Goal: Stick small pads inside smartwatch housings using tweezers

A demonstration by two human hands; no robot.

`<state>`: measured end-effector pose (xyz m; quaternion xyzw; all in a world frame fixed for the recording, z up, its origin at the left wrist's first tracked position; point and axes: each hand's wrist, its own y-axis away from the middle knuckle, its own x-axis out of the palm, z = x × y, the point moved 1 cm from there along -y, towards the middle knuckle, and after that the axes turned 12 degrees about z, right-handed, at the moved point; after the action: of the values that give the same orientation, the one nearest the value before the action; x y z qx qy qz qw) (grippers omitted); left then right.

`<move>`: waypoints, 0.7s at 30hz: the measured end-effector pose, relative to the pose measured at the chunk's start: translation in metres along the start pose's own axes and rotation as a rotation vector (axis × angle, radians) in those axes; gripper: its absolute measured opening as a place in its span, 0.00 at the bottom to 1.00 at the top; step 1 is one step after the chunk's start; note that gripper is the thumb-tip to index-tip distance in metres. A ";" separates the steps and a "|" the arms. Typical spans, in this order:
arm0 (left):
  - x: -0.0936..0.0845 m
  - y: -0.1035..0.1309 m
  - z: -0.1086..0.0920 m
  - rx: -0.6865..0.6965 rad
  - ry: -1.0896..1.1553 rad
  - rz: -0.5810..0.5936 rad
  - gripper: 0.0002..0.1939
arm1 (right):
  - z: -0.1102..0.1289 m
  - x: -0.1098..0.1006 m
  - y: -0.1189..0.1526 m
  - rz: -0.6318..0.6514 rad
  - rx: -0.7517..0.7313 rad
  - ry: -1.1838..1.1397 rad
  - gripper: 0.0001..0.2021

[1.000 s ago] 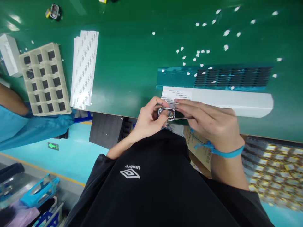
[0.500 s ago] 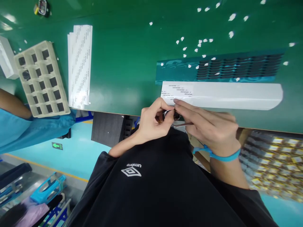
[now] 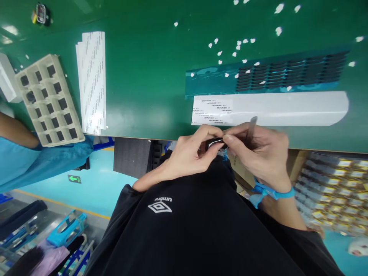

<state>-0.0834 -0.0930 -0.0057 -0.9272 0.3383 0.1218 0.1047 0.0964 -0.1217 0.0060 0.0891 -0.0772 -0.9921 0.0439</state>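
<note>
My left hand (image 3: 191, 151) is closed around a small black watch-like case (image 3: 214, 142) with a shiny rim, held just off the table's front edge. My right hand (image 3: 258, 151) meets it, thumb and forefinger pinched at the case's right end. Metal tweezers (image 3: 252, 128) are tucked in the right hand, their flat back end pointing up. Whatever the right fingertips pinch on the case is hidden. Just beyond the hands lies a white backing strip (image 3: 287, 109) with printed text on its left part.
A blue film strip (image 3: 212, 82) carries rows of black pieces. Small white bits (image 3: 238, 43) are scattered on the green table (image 3: 143, 76). To the left are printed white sheets (image 3: 93, 80), a beige compartment tray (image 3: 50, 101) and another person's arm (image 3: 17, 132). Boxed parts (image 3: 336, 191) stand lower right.
The right hand has turned: its fingers, stretched over the white strip before, are now curled at the case, and the tweezers point upward. The case shows more between the hands.
</note>
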 end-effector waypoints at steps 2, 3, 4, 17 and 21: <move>-0.002 -0.005 0.001 0.081 -0.058 -0.031 0.07 | -0.003 -0.004 -0.003 -0.056 -0.042 -0.027 0.16; -0.004 -0.008 0.003 0.136 -0.108 -0.063 0.06 | -0.006 -0.008 -0.007 -0.123 -0.094 -0.036 0.20; -0.005 -0.012 0.007 0.189 -0.169 -0.093 0.05 | -0.009 -0.013 -0.012 -0.207 -0.155 -0.042 0.24; 0.003 -0.018 0.049 0.170 -0.538 -0.057 0.07 | -0.044 -0.042 -0.027 -0.375 -0.036 0.105 0.38; 0.003 -0.017 0.047 0.148 -0.513 -0.046 0.06 | -0.043 -0.043 -0.023 -0.342 -0.038 0.094 0.37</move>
<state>-0.0769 -0.0689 -0.0496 -0.8634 0.2877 0.3253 0.2570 0.1443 -0.1010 -0.0320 0.1462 -0.0402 -0.9811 -0.1202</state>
